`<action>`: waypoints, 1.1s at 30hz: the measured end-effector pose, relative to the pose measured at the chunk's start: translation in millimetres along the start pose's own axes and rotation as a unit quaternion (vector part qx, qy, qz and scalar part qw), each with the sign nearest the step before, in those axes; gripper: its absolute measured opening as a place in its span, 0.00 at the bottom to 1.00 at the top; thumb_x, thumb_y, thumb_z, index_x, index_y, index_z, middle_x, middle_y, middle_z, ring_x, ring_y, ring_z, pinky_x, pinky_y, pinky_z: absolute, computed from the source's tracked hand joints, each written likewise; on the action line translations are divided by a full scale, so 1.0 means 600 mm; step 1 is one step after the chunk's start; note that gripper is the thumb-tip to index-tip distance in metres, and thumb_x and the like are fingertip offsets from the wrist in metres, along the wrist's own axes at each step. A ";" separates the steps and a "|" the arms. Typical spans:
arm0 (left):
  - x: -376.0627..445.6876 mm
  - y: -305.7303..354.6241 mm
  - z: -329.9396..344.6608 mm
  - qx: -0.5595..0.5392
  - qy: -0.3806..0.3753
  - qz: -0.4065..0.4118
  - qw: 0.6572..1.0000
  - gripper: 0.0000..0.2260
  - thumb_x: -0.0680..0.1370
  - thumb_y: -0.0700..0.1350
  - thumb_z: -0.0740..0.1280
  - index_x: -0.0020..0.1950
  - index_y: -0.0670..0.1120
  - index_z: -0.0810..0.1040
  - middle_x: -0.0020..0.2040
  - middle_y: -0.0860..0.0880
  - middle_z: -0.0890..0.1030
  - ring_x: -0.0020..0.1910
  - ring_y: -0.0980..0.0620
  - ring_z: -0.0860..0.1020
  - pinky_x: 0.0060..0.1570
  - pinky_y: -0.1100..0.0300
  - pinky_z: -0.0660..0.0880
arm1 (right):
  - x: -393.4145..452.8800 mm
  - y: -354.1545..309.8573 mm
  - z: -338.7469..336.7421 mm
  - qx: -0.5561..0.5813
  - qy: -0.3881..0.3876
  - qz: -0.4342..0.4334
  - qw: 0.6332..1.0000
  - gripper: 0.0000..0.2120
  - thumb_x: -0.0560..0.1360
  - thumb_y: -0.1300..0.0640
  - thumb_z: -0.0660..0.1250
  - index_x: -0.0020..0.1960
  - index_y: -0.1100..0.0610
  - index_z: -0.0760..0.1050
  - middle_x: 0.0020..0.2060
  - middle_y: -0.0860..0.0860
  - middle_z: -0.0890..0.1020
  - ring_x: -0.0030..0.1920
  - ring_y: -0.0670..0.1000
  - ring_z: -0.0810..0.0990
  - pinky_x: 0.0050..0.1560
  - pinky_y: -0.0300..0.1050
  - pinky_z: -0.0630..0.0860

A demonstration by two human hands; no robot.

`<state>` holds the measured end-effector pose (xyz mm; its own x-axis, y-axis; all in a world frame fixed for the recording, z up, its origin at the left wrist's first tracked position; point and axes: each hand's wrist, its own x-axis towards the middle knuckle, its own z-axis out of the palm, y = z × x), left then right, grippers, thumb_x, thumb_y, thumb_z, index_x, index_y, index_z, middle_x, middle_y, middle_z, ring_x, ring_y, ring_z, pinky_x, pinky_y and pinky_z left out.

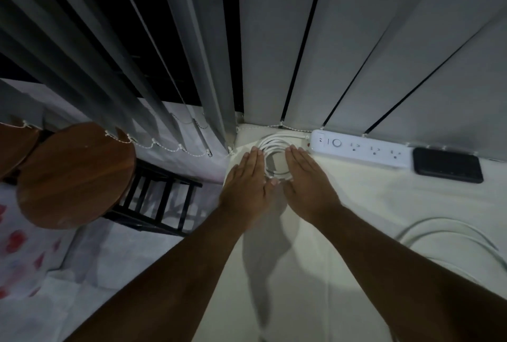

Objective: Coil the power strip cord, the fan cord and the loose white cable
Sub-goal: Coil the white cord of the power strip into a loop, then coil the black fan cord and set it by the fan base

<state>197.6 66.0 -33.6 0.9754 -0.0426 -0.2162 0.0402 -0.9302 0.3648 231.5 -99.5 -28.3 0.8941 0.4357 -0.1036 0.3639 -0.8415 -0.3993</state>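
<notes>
Both hands flank coiled cord beside power strip, phone.

Between our fingers we see a white cord, wound in a pale ring on a cream-white table. Just right of our fingertips lies a white power strip with small dark socket holes, a grey ringed button and a tiny red spot at its near end. Farther right of the fingers sits a black phone. Beyond our fingertips hang light grey blinds striped by black gaps. Left of our fingers we see a reddish-brown wooden stool on a black frame, and a white floor cloth patterned with red blotches.
</notes>
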 end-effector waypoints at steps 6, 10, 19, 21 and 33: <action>-0.064 0.032 -0.028 -0.007 0.020 0.017 1.000 0.32 0.84 0.59 0.50 0.82 0.44 0.50 0.83 0.45 0.51 0.82 0.47 0.49 0.78 0.51 0.47 | -0.086 -0.013 -0.035 -0.066 0.004 0.032 0.997 0.32 0.82 0.49 0.58 0.82 0.58 0.55 0.81 0.55 0.58 0.82 0.54 0.54 0.81 0.53 0.52; -0.114 0.064 -0.042 -0.002 0.026 0.034 0.999 0.31 0.83 0.60 0.49 0.82 0.45 0.51 0.83 0.45 0.52 0.82 0.47 0.49 0.78 0.51 0.46 | -0.155 -0.023 -0.058 -0.081 0.015 0.056 0.995 0.31 0.82 0.46 0.58 0.81 0.58 0.58 0.81 0.56 0.61 0.81 0.56 0.56 0.80 0.55 0.53; -0.226 0.180 0.001 -0.001 0.018 0.046 0.999 0.32 0.83 0.62 0.46 0.82 0.46 0.51 0.83 0.47 0.51 0.82 0.47 0.46 0.78 0.51 0.42 | -0.317 0.025 -0.081 -0.095 0.005 0.108 0.990 0.31 0.83 0.41 0.53 0.81 0.53 0.57 0.81 0.53 0.60 0.81 0.56 0.56 0.79 0.56 0.51; -0.251 0.223 0.017 -0.004 0.025 0.041 0.999 0.32 0.82 0.61 0.46 0.82 0.46 0.51 0.83 0.47 0.51 0.82 0.48 0.46 0.77 0.52 0.41 | -0.354 0.051 -0.092 -0.097 0.003 0.108 0.989 0.31 0.83 0.40 0.52 0.81 0.53 0.57 0.81 0.53 0.60 0.81 0.56 0.57 0.79 0.56 0.52; -0.346 0.508 0.134 -0.005 0.032 0.043 0.999 0.33 0.81 0.63 0.45 0.82 0.48 0.51 0.83 0.49 0.52 0.82 0.49 0.48 0.78 0.52 0.43 | -0.578 0.266 -0.186 -0.109 0.003 0.123 0.986 0.31 0.82 0.39 0.52 0.81 0.51 0.57 0.81 0.53 0.60 0.81 0.55 0.58 0.79 0.56 0.53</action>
<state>-10.3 -238.3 49.7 0.9874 -0.0980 -0.1246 -0.0423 -0.9202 0.3891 8.5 -420.6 45.8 0.9639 0.2074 -0.1670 0.1818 -0.9708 -0.1565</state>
